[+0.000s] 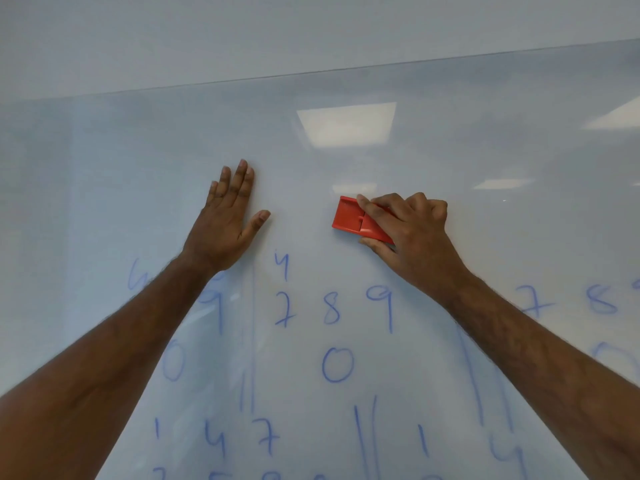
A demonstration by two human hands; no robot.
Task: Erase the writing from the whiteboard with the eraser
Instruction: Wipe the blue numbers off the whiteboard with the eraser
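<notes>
The whiteboard (346, 161) fills most of the view, glossy and pale. Blue handwritten digits (330, 310) and vertical strokes cover its lower half; the band above them is wiped clean. A red rectangular eraser (349, 218) lies flat against the board right of centre. My right hand (412, 230) grips its right end, index finger along the top edge and thumb under the lower edge. My left hand (227, 216) rests flat on the board left of the eraser, fingers straight and thumb spread. A small blue "4" (282, 266) stands between the two hands, just below them.
The board's top edge (311, 72) runs across the upper view, with plain wall above it. Ceiling lights reflect on the board as bright patches (346, 123). More blue digits (602, 301) continue at the far right and along the bottom.
</notes>
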